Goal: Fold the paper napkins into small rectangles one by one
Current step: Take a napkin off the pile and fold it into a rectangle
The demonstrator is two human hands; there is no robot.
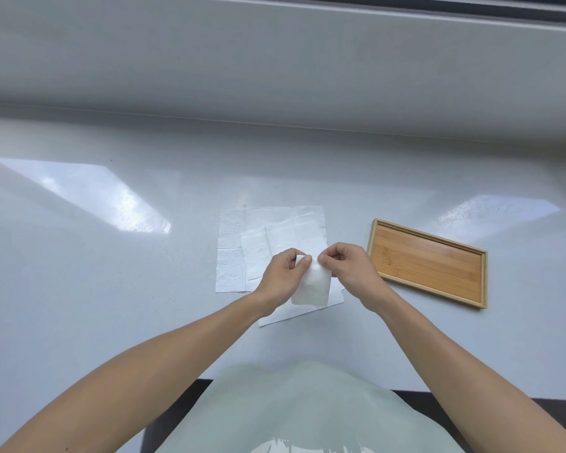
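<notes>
Both hands, left hand (283, 273) and right hand (347, 268), pinch one part-folded napkin (312, 286) over unfolded napkins (232, 253) mid-counter; the wooden tray (427, 261) sits empty, most folding remaining.

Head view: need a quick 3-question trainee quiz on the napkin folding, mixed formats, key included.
1. True or false: the wooden tray already holds folded napkins.
2. Multiple choice: the folded napkin being worked on is pinched by A) the left hand only, B) the right hand only, C) both hands.
3. Fill in: the flat napkins lie spread on the white table, to the person's ___ of the tray.

Key
1. False; the tray shows only bare wood.
2. C; each hand grips the napkin at its top edge.
3. Left.
</notes>
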